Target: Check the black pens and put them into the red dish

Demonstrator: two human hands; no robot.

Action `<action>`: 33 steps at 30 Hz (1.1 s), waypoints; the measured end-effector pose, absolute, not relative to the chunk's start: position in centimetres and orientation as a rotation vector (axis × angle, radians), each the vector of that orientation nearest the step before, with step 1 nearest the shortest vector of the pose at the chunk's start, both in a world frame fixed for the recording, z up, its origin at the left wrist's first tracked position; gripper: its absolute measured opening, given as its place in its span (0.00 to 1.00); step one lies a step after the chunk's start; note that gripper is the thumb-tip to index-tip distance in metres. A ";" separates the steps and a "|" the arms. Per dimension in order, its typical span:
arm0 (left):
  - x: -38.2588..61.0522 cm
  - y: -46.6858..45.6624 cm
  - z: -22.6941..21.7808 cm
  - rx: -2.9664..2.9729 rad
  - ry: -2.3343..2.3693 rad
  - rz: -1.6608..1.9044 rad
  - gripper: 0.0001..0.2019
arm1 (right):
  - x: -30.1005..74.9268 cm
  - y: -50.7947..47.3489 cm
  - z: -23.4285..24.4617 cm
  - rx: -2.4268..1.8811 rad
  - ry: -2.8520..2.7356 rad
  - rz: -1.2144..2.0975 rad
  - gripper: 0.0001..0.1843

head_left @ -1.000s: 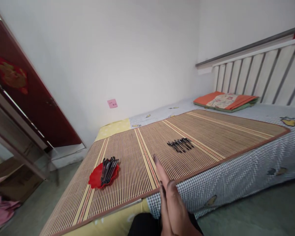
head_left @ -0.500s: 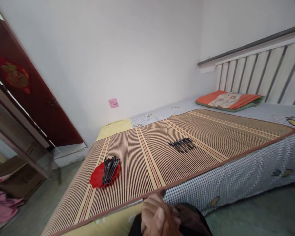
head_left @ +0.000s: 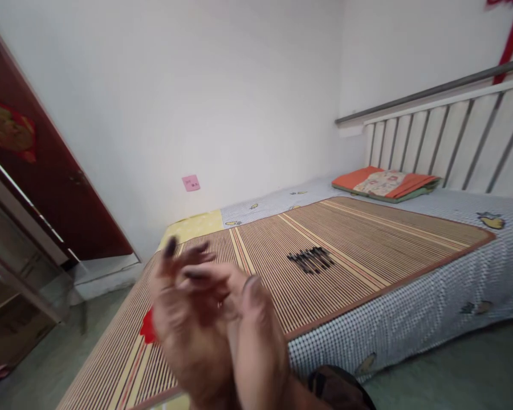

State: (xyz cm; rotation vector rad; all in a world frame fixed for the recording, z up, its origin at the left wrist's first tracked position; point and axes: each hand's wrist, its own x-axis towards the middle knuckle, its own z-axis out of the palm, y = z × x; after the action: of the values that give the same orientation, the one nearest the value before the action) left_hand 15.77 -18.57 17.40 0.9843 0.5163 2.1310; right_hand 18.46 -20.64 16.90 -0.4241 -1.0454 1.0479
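Observation:
My left hand (head_left: 188,324) and my right hand (head_left: 256,330) are raised together in front of the bed, touching or nearly so, with the palms turned toward each other. Both are a little blurred. Their fingers are loosely curved and apart, with dark fingertips, and I see nothing held in them. Behind my left hand a bit of the red scalloped plate (head_left: 147,327) shows; the rest of it and its bundle of dark pens are hidden. Farther off to the right, a row of slim black pens (head_left: 311,259) lies side by side on the striped mat (head_left: 337,290).
Under the mat, a checked sheet (head_left: 402,319) covers the bed. A folded orange cloth (head_left: 385,183) lies near the white slatted headboard (head_left: 444,142). Left stand a dark red door (head_left: 47,154) and a cardboard box (head_left: 12,319). A pink note (head_left: 191,183) is on the wall.
My clasped hands have risen from my lap, moved left and parted their fingers, now covering most of the red plate. The view has shifted slightly; the pen row lies unchanged.

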 end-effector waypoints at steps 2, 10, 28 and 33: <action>14.7 -17.4 16.8 0.759 0.616 2.318 0.21 | 17.3 -20.3 14.6 -0.370 -1.073 1.038 0.37; 13.1 -8.2 2.4 0.219 0.928 1.551 0.16 | 21.6 -13.0 3.9 -0.915 -1.210 1.018 0.15; 20.7 1.1 -3.7 0.693 1.013 1.366 0.09 | 40.3 1.1 -6.6 -2.270 -1.353 -0.011 0.09; 20.1 -0.2 -3.5 0.663 0.975 1.360 0.11 | 40.2 1.5 -6.5 -2.286 -1.386 0.006 0.08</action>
State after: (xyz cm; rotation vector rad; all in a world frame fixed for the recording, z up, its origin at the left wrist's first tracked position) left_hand 20.13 -0.21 -3.52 0.6629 0.9754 1.3603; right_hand 40.21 1.46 -6.51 -2.2864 -1.3856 0.0057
